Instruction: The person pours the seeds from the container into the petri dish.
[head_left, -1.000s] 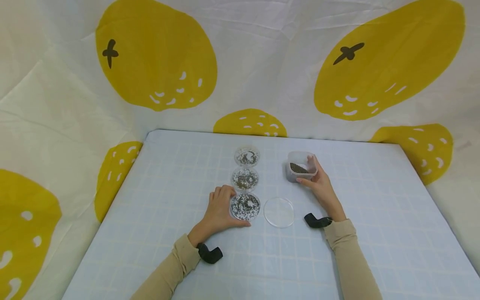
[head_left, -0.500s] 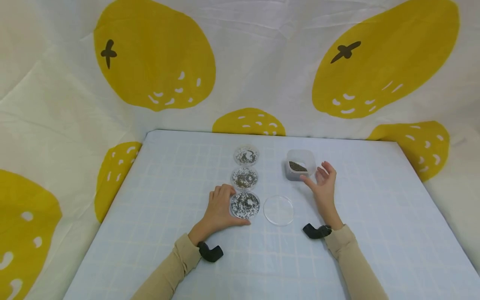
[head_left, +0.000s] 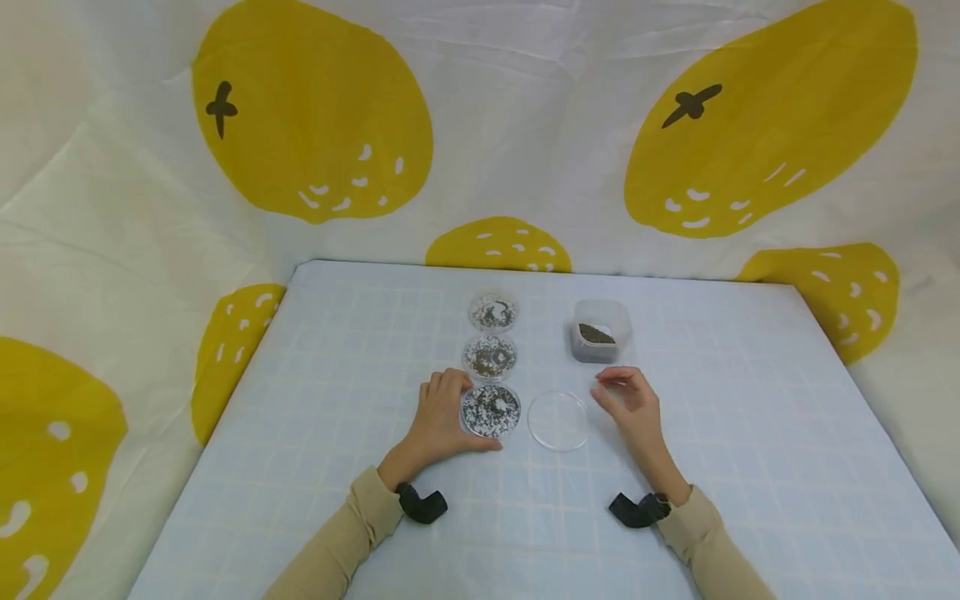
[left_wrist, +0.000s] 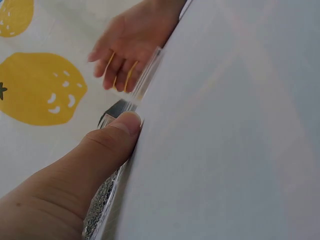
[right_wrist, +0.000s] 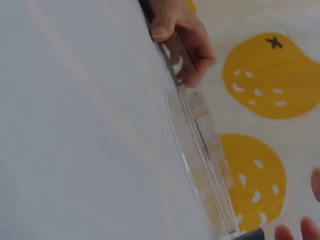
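Lemon-print cloth backs the desk, where near the front edge my left hand (head_left: 437, 421) curls round the filled dish (head_left: 491, 411) while my right hand (head_left: 630, 406), fingers loosely bent and empty, hovers beside the lid (head_left: 557, 422); I judge a careless grab could jolt the dish and scatter grains.

The nearest petri dish (head_left: 491, 411), round, clear and filled with speckled grey-white grains, lay flat on the table, first in a row of three. Just beside it on the right lay an empty clear lid (head_left: 558, 422), also flat.
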